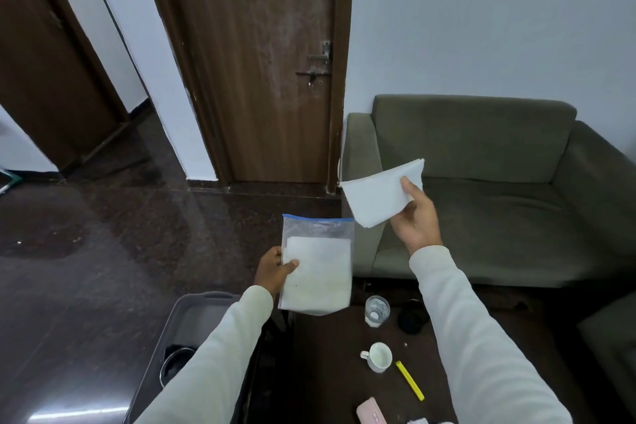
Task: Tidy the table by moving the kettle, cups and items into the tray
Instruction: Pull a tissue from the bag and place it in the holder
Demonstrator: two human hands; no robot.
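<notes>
Head view: left hand [275,268] pinched zip bag [316,265]; right hand [414,217] gripped folded napkins [382,193]. I judged: lower both flat into tray [161,344], 7 o'clock.

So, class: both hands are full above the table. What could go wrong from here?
1. The folded white cloth, pinched only at one corner by the right hand, might slip.
2. The zip bag in the left hand hangs over the glass; lowering it carelessly could topple it.

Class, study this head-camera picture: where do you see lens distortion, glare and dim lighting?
Head view: the wide lens bows the brown wooden door frame; glare streaks the grey plastic tray rim at lower left; the dark tabletop is dim, leaving the black round object indistinct.
</notes>
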